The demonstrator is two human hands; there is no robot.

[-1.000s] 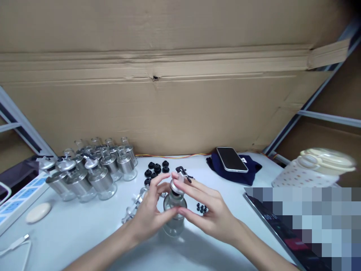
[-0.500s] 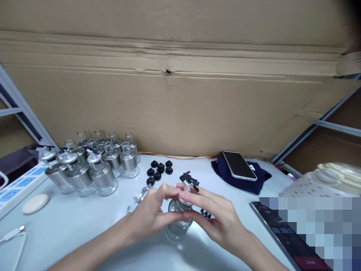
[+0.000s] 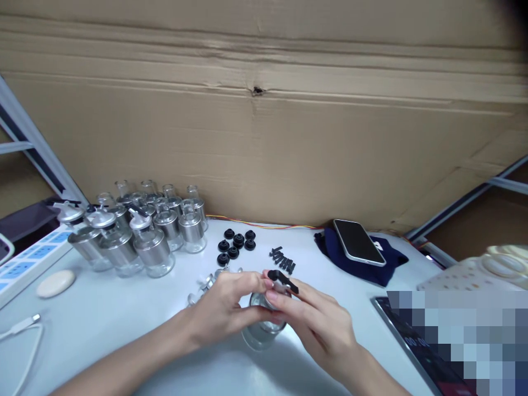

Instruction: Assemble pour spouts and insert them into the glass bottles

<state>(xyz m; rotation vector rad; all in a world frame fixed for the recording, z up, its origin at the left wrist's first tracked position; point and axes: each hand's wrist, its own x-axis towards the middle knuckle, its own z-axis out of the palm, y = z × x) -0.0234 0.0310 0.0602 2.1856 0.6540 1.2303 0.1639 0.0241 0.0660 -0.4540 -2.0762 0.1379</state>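
From the head view, the left hand (image 3: 226, 308) and the right hand (image 3: 317, 313) grasp a clear glass bottle (image 3: 259, 333) around its top, fingers closed about a silver metal cap with a black lever (image 3: 282, 280). The bottle is upright over the white tabletop (image 3: 165, 335)'s middle, with round black rubber stoppers (image 3: 238, 240) and small black strips (image 3: 282, 260) lying beyond it.

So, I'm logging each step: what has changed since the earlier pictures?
The pourer cap has shifted rightward relative to the base of the glass bottle, and the right hand now hides the small black pieces. It and the left hand keep hold of the bottle's top. The phone and metal-banded bottles stayed put.
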